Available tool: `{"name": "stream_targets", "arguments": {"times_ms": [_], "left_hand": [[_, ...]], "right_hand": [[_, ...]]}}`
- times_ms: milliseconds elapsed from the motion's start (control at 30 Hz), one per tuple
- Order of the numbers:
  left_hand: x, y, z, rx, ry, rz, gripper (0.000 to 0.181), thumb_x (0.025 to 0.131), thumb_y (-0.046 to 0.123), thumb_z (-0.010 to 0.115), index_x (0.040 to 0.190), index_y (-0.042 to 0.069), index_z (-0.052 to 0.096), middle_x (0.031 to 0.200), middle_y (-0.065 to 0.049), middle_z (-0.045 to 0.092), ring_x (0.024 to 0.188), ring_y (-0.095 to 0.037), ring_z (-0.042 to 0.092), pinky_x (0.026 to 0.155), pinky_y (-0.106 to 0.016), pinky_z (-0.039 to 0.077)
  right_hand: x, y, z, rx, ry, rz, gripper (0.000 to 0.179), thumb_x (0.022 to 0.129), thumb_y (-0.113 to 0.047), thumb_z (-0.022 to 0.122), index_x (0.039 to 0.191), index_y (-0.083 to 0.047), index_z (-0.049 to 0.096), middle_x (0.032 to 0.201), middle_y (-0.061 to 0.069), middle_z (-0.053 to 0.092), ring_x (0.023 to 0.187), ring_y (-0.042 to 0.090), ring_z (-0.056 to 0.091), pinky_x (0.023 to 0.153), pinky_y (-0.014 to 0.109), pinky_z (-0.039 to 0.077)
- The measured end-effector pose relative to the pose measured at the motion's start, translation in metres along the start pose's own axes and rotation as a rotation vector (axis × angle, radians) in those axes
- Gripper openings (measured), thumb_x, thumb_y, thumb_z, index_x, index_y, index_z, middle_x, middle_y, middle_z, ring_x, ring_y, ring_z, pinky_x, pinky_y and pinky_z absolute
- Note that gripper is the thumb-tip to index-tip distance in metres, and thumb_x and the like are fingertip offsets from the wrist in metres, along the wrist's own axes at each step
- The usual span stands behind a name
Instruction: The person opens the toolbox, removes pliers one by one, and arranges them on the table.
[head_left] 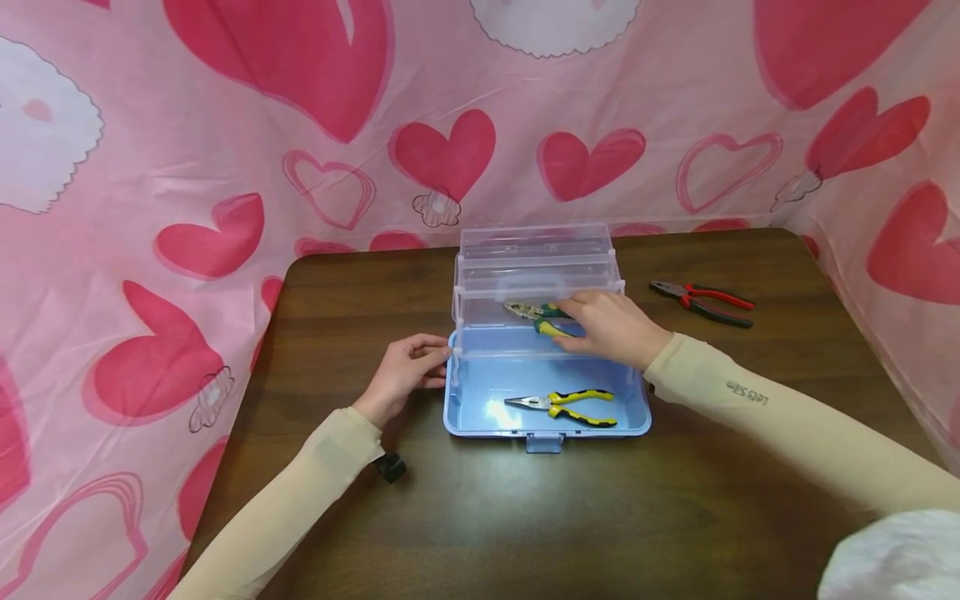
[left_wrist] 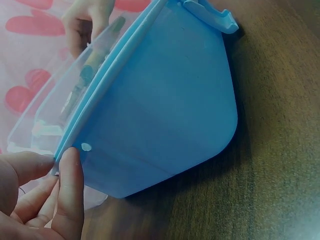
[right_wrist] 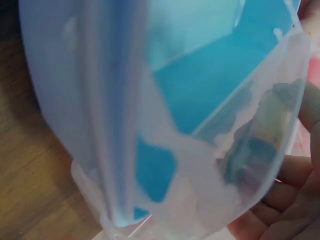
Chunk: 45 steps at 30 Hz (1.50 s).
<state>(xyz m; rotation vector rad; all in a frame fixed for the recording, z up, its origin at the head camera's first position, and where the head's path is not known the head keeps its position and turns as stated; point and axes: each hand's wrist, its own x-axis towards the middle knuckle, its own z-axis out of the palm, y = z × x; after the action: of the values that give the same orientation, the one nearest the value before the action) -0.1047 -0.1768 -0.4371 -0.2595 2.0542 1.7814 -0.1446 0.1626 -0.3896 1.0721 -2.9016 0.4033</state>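
Note:
A light blue toolbox point(head_left: 480, 425) stands open on the table, its clear tiered trays point(head_left: 498, 342) raised toward the back. My left hand point(head_left: 405, 371) pinches the box's left rim between thumb and fingers, as the left wrist view shows close up. Over the trays, my right hand point(head_left: 611, 325) holds green-and-yellow pliers point(head_left: 552, 329) by the handles, jaws pointing left. Part of the handles is hidden under the fingers. In the right wrist view these pliers show blurred through the clear tray wall. Long-nose pliers point(head_left: 557, 399) with yellow-and-black handles lie on the box floor.
Pliers with red-and-black handles point(head_left: 686, 293) lie on the brown wooden table point(head_left: 360, 300), right of the box. A blue latch point(head_left: 543, 442) juts from the box front. Pink heart-print cloth point(head_left: 427, 75) hangs behind the table and at its sides.

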Motion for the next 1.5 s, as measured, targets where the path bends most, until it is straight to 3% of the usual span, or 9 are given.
{"name": "stream_targets", "arguments": {"times_ms": [333, 533, 700, 967, 1500], "left_hand": [[-0.003, 0.002, -0.002, -0.010, -0.030, -0.024, 0.039, 0.098, 0.019, 0.075, 0.132, 0.001, 0.065, 0.113, -0.015, 0.073, 0.086, -0.022, 0.071, 0.079, -0.036, 0.064], [-0.003, 0.002, -0.001, -0.005, -0.039, -0.025, 0.037, 0.099, 0.017, 0.074, 0.131, 0.001, 0.064, 0.114, -0.016, 0.073, 0.087, -0.022, 0.071, 0.080, -0.036, 0.064], [-0.003, 0.003, 0.001, 0.004, -0.036, -0.027, 0.035, 0.099, 0.016, 0.073, 0.129, 0.000, 0.064, 0.111, -0.015, 0.072, 0.085, -0.022, 0.070, 0.078, -0.034, 0.064], [-0.002, 0.004, 0.001, 0.014, -0.036, -0.016, 0.033, 0.100, 0.016, 0.072, 0.127, 0.000, 0.062, 0.107, -0.013, 0.072, 0.083, -0.022, 0.068, 0.077, -0.035, 0.065], [-0.002, 0.003, 0.003, 0.003, -0.031, -0.012, 0.031, 0.100, 0.015, 0.072, 0.124, -0.001, 0.062, 0.103, -0.010, 0.072, 0.085, -0.023, 0.069, 0.078, -0.037, 0.065]], "right_hand": [[0.002, -0.009, -0.011, 0.076, 0.005, 0.030, 0.052, 0.088, -0.029, 0.085, 0.129, 0.000, 0.071, 0.114, 0.014, 0.076, 0.090, 0.025, 0.072, 0.075, 0.044, 0.063], [-0.003, -0.008, -0.020, 0.092, -0.038, 0.032, 0.056, 0.089, -0.030, 0.085, 0.134, -0.001, 0.068, 0.123, 0.015, 0.073, 0.101, 0.028, 0.073, 0.083, 0.047, 0.063], [-0.014, -0.001, -0.026, 0.103, -0.052, 0.029, 0.063, 0.088, -0.030, 0.085, 0.141, -0.003, 0.064, 0.131, 0.015, 0.070, 0.107, 0.030, 0.071, 0.089, 0.050, 0.062], [-0.035, 0.011, -0.038, 0.101, 0.000, -0.019, 0.066, 0.089, -0.027, 0.085, 0.144, -0.003, 0.060, 0.127, 0.012, 0.071, 0.104, 0.028, 0.069, 0.088, 0.051, 0.061], [-0.084, 0.038, -0.054, 0.057, 0.001, 0.075, 0.058, 0.088, -0.025, 0.086, 0.134, 0.004, 0.066, 0.128, 0.023, 0.070, 0.119, 0.044, 0.064, 0.099, 0.062, 0.053]]}}
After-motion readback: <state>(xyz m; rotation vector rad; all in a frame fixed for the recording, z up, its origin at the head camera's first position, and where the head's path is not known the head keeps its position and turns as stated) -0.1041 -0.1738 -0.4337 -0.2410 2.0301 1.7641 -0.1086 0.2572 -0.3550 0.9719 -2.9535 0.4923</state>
